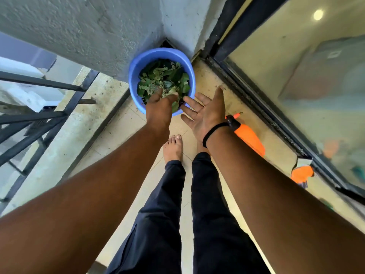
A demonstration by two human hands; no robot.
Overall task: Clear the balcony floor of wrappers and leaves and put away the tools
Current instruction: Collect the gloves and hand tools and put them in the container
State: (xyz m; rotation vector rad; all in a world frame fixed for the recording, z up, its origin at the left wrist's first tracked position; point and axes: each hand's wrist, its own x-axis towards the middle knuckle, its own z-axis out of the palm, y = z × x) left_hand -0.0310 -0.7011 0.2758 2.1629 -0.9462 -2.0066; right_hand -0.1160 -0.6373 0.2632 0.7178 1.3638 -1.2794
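1. In the balcony corner, against rough grey plaster wall: round blue plastic bucket, smooth-walled, standing on the floor and holding a heap of leaves, green and dry, crumpled.
2. Over the bucket's near rim: left hand, back turned to the camera, fingers bent down around a small clump of leaf bits; how tight the hold is, hard to tell, since the fingertips are hidden behind the hand.
3. Just beside it, right of the bucket: right hand, palm up, fingers straight and spread, holding nothing, fingertips close to the bucket's rim but whether touching cannot be told.
4. On the right wrist: thin black band.
5. Behind the right forearm, on pale speckled floor tiles: orange sprayer with black collar and thin nozzle, lying tilted near the dark door track.
6. Further along the track: a second orange item, blurred, kind unclear.
7. At left: dark metal railing of slanted bars above a stained concrete ledge.
8. Below: bare feet and dark trousers.
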